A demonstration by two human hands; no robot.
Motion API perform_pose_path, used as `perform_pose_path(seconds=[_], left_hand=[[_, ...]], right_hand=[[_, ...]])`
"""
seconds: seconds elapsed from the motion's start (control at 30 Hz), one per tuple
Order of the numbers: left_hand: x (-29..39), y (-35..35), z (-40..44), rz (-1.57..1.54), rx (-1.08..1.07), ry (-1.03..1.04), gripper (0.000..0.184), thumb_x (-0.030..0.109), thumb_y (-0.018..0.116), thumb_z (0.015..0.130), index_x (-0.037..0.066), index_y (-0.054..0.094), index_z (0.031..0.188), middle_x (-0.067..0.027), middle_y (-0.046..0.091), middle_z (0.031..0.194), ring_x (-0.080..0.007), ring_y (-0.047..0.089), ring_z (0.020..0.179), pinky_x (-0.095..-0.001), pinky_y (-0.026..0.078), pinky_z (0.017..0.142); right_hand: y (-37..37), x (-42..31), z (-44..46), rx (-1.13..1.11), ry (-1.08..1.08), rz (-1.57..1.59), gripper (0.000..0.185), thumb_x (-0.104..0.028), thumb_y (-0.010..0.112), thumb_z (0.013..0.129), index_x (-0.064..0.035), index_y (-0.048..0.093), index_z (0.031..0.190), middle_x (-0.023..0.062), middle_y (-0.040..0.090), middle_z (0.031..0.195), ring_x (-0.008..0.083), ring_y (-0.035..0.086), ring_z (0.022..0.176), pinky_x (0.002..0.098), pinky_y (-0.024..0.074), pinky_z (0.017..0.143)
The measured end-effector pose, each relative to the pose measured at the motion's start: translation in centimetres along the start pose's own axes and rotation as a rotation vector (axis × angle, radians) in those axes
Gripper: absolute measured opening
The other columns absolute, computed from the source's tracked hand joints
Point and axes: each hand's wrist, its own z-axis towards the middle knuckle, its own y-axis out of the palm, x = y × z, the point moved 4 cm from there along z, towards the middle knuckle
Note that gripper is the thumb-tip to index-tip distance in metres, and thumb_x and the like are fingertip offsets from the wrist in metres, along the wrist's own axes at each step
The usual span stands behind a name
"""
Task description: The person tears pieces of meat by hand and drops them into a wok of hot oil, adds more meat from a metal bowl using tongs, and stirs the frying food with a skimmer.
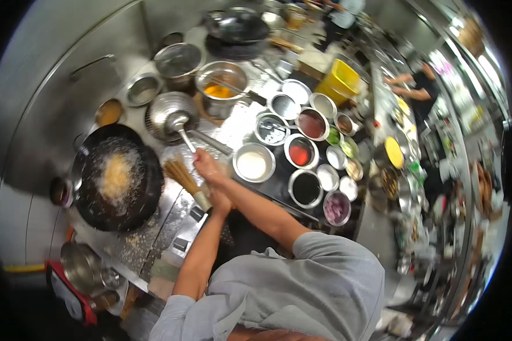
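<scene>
My right hand (208, 166) is closed round the handle of a metal ladle (179, 123). The ladle's bowl is over a perforated metal strainer (160, 107), which has a long handle. Below and partly behind my right forearm is my left hand (219, 201), its fingers hidden. Beside that wrist lies a bamboo wok brush (180, 171) with a pale handle end; whether the left hand touches it, I cannot tell. At the left, a black wok (148, 196) contains a pale golden mass (116, 173) in bubbling oil.
Several metal bowls (254, 162) of sauces and ingredients stand to the right. Behind the strainer is a pot (223, 99) with orange content. A yellow bin (339, 81) stands farther back. Another person (424, 88) works at a counter on the far right.
</scene>
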Motion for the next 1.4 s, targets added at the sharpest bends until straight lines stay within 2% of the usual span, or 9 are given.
perform_pose_path(seconds=[0.2,0.33,0.4,0.5,0.73,0.97,1.07,1.3,1.4], left_hand=[[2.0,-2.6,-3.2,-0.365,-0.254,-0.099,0.051,0.020,0.057,0.094,0.003,0.041,0.139,-0.0188,0.047,0.136,-0.0280,0.045,0.126,-0.0382,0.035,0.105],[6.2,-6.8,-11.7,-0.444,-0.180,0.134,0.031,0.017,0.058,0.093,-0.006,0.054,0.113,-0.0193,0.062,0.109,-0.0330,0.061,0.101,-0.0409,0.047,0.088],[1.3,-5.6,-17.9,-0.672,-0.667,-0.666,0.035,0.023,0.057,0.094,-0.005,0.054,0.114,-0.0204,0.061,0.108,-0.0349,0.060,0.103,-0.0413,0.052,0.086],[-16.1,-2.0,-29.0,-1.321,0.034,-1.385,0.048,0.026,0.059,0.093,-0.003,0.044,0.128,-0.0196,0.058,0.113,-0.0359,0.061,0.100,-0.0474,0.055,0.086],[-22.7,-8.9,-30.4,-0.988,0.607,-1.332,0.050,0.021,0.066,0.085,0.000,0.049,0.128,-0.0093,0.059,0.118,-0.0228,0.059,0.098,-0.0318,0.050,0.077],[-9.4,-11.1,-29.7,-0.684,0.307,-0.838,0.015,0.007,0.058,0.083,0.000,0.058,0.069,-0.0036,0.057,0.080,-0.0138,0.048,0.071,-0.0328,0.037,0.060],[-12.5,-10.0,-32.4,-1.007,0.323,-0.789,0.009,0.005,0.052,0.085,0.000,0.060,0.088,-0.0068,0.059,0.085,-0.0188,0.055,0.074,-0.0356,0.047,0.069],[-11.4,-5.7,-28.8,-1.635,0.514,-1.099,0.043,0.032,0.053,0.094,0.003,0.055,0.126,-0.0139,0.061,0.122,-0.0278,0.057,0.114,-0.0405,0.044,0.101],[-7.6,-4.4,-27.0,-2.028,0.594,-0.935,0.049,0.036,0.056,0.093,0.002,0.052,0.129,-0.0145,0.059,0.126,-0.0288,0.055,0.117,-0.0408,0.042,0.104]], right_hand=[[-0.6,-2.7,-7.7,0.050,-0.081,0.179,0.018,-0.002,0.055,0.079,-0.0040,0.045,0.064,0.0096,0.042,0.055,0.0179,0.041,0.054,0.0357,0.0357,0.050],[-2.5,-4.6,-14.1,-0.121,-0.064,-0.018,0.046,-0.036,0.061,0.091,-0.0018,0.047,0.064,0.0141,0.045,0.056,0.0233,0.043,0.053,0.0399,0.0381,0.053],[-2.2,-2.8,-17.7,-0.271,-0.052,-0.008,0.047,-0.040,0.053,0.095,-0.0009,0.050,0.069,0.0175,0.048,0.059,0.0315,0.049,0.055,0.0443,0.0417,0.057],[-2.5,-0.2,-22.1,-0.520,-0.108,-0.164,0.044,-0.042,0.047,0.095,-0.0026,0.060,0.082,0.0233,0.062,0.075,0.0407,0.063,0.076,0.0503,0.0478,0.066],[0.2,9.5,-29.6,-0.991,-0.096,-0.474,0.040,-0.042,0.067,0.084,-0.0039,0.060,0.093,0.0196,0.064,0.088,0.0387,0.065,0.085,0.0476,0.0512,0.072],[4.9,12.2,-32.7,-0.995,-0.260,-0.636,0.053,-0.042,0.074,0.074,0.0008,0.057,0.101,0.0239,0.059,0.107,0.0390,0.058,0.107,0.0472,0.0480,0.088],[5.5,11.8,-32.9,-0.994,0.013,-0.553,0.029,-0.021,0.057,0.082,0.0000,0.059,0.102,0.0255,0.064,0.097,0.0416,0.064,0.093,0.0496,0.0492,0.083],[5.8,5.4,-33.1,-1.216,-0.560,-0.519,0.024,-0.024,0.067,0.072,-0.0039,0.064,0.085,0.0138,0.055,0.110,0.0314,0.049,0.108,0.0432,0.0389,0.090],[8.1,11.2,-31.3,-0.885,-0.068,0.217,0.025,-0.025,0.061,0.078,-0.0053,0.063,0.093,0.0119,0.055,0.109,0.0285,0.050,0.108,0.0377,0.0388,0.095]])
